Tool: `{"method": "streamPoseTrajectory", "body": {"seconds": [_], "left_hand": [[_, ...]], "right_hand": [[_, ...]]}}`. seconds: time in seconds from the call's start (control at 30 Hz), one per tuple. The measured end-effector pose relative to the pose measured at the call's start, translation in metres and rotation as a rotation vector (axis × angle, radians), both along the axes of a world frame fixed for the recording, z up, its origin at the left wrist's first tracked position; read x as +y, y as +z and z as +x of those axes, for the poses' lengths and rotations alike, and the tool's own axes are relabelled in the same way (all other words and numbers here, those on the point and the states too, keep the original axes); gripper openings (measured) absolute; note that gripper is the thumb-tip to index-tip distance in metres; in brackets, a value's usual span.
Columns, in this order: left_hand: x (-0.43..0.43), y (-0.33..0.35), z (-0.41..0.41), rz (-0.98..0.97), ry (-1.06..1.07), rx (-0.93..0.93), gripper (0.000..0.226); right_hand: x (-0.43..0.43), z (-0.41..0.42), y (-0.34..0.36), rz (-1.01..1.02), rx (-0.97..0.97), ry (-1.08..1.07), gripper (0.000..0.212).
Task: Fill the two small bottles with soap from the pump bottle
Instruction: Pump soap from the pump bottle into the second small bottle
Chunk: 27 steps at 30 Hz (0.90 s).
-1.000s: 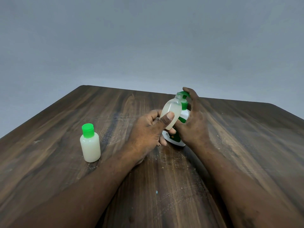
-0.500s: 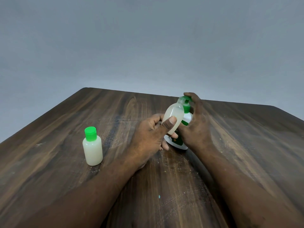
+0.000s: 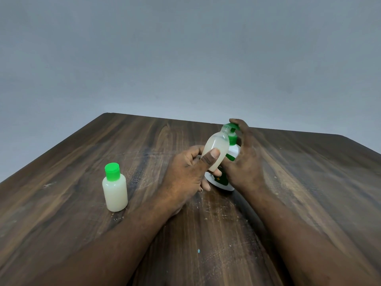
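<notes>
My left hand [image 3: 189, 174] grips an uncapped small translucent bottle [image 3: 216, 150] partly filled with whitish soap, tilted so its neck sits under the green spout of the pump bottle [image 3: 232, 162]. The white pump bottle with a green label stands on the table, mostly hidden by my hands. My right hand [image 3: 246, 157] wraps around it from the right, with a finger resting on the green pump head. A second small bottle [image 3: 114, 190], full of whitish soap and closed with a green cap, stands upright to the left, apart from both hands.
Everything rests on a dark wooden table [image 3: 309, 182] with scratches, whose far edge runs just behind the pump bottle. A plain grey wall fills the background. A tiny teal speck [image 3: 198, 251] lies on the wood between my forearms.
My hands and the bottles keep the same pose. The view has shifted slightly, so everything sits a little lower in the frame.
</notes>
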<state>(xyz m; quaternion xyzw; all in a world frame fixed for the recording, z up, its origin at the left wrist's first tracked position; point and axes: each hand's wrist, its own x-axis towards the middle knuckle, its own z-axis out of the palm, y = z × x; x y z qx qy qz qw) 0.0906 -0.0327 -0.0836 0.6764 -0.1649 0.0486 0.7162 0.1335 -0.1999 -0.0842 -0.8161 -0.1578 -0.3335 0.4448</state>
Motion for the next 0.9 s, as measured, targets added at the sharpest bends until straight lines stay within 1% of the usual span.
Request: {"method": "streamPoseTrajectory", "body": {"seconds": [0.2, 0.43, 0.63, 0.77, 0.9], "left_hand": [[-0.0003, 0.0009, 0.0003, 0.015, 0.001, 0.003, 0.047], [-0.0004, 0.0, 0.0019, 0.012, 0.002, 0.0, 0.04], [-0.0006, 0.0001, 0.001, 0.008, 0.003, 0.0, 0.041], [-0.0014, 0.0014, 0.001, -0.002, 0.002, 0.007, 0.044], [-0.0012, 0.0017, 0.0014, -0.001, 0.01, 0.001, 0.041]], "right_hand": [[-0.0007, -0.0001, -0.0002, -0.017, -0.001, -0.007, 0.087], [-0.001, 0.0006, 0.0006, -0.015, 0.008, 0.004, 0.087], [-0.0014, 0.0037, -0.0001, -0.007, 0.01, 0.01, 0.084], [-0.0017, 0.0015, -0.0007, -0.017, 0.013, 0.009, 0.088], [-0.0012, 0.0008, 0.0006, -0.014, 0.014, 0.011, 0.088]]}}
